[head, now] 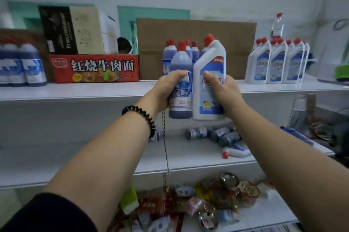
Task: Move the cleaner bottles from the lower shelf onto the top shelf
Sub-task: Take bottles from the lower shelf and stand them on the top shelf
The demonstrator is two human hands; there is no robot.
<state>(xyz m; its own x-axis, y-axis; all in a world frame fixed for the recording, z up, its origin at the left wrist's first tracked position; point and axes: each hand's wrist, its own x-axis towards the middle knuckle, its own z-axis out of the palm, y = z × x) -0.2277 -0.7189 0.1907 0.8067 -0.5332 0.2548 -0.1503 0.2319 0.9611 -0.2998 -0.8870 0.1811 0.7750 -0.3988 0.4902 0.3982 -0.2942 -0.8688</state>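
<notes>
My left hand (171,88) grips a blue cleaner bottle (180,107) with a red cap, held upright in front of the top shelf's edge (94,92). Beside it, my right hand (222,90) grips a white angled-neck cleaner bottle (209,61), also upright; the two bottles touch. Behind them a group of blue bottles (190,50) stands on the top shelf. Several blue bottles (217,134) and one white bottle (236,151) lie on their sides on the lower shelf (198,161).
On the top shelf stand a red noodle box (94,68), a cardboard sheet (236,46), white bottles (277,63) at the right and blue bottles (22,67) at the far left. Snack packets (207,203) cover the bottom shelf.
</notes>
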